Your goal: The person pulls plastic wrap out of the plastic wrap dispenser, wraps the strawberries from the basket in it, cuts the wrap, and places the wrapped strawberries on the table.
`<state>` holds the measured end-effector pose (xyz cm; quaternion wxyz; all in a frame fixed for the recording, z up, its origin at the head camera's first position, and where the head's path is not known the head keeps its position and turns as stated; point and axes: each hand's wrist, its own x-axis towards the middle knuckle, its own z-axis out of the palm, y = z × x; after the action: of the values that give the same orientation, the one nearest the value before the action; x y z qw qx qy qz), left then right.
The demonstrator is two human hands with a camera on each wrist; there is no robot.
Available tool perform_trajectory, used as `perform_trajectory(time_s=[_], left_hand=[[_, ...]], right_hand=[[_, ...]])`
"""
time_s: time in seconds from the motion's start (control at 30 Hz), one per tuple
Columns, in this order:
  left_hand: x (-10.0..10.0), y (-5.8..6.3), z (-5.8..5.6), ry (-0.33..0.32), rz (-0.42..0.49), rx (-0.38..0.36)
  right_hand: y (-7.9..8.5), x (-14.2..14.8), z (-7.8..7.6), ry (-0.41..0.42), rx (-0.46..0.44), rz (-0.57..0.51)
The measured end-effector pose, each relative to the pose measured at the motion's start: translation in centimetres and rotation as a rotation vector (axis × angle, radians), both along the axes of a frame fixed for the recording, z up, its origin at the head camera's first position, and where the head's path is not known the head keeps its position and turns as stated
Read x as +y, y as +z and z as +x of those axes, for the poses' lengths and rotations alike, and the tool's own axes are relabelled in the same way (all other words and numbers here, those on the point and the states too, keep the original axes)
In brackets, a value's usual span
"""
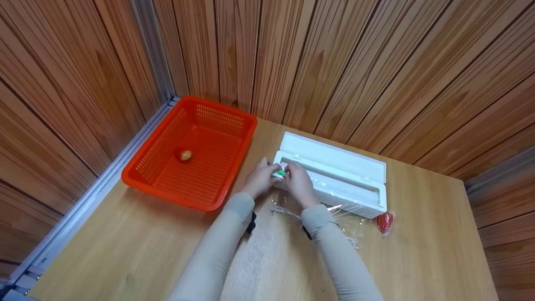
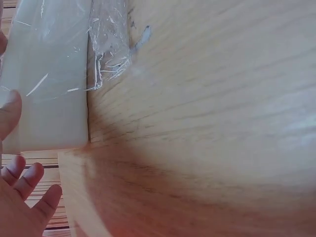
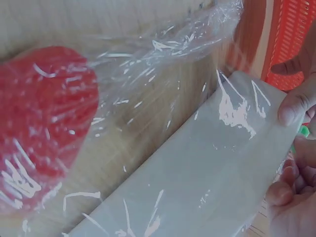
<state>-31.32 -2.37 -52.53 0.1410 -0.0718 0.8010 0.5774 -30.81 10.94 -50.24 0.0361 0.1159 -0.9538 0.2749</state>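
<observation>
Left hand [image 1: 257, 180] pinching end of wrap box [image 1: 353, 203] on table [image 1: 426, 238], right of basket [image 1: 215, 205]; right hand [image 1: 300, 184] pinching green tab [image 1: 281, 172]. Apparently readying a cut; next wants box steady, film [image 3: 197, 38] taut

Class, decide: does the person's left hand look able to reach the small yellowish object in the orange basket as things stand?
Probably yes: the left hand, at the white box, need only clear the orange basket's rim; nothing covers the small yellowish object.
</observation>
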Motion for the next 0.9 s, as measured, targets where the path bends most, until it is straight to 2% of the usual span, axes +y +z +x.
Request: perform_trajectory(time_s=[0.1,0.23,0.37,0.5,0.73,0.83,0.9], left_hand=[[0.1,-0.1,0.0,-0.026,-0.041,0.043],[0.0,-0.3,0.0,-0.1,-0.19,0.162],[-0.3,-0.5,0.1,-0.158,-0.301,0.239],[-0.4,-0.6,0.2,-0.137,-0.257,0.214],[-0.4,-0.5,0.3,-0.183,-0.325,0.281],[-0.2,-0.6,0.3,-0.15,-0.243,0.227],[0.0,-0.6,0.3,-0.15,-0.238,0.222]], right_hand=[[0.0,1.0,0.1,-0.008,0.011,0.021],[0.0,2.7,0.4,-0.039,-0.009,0.012],[-0.1,4.5,1.0,-0.051,-0.031,0.006],[-0.3,6.2,1.5,-0.065,-0.063,0.001],[0.0,9.6,2.0,-0.102,-0.087,-0.016],[0.0,10.6,2.2,-0.12,-0.122,-0.019],[0.1,10.9,2.3,-0.122,-0.144,-0.021]])
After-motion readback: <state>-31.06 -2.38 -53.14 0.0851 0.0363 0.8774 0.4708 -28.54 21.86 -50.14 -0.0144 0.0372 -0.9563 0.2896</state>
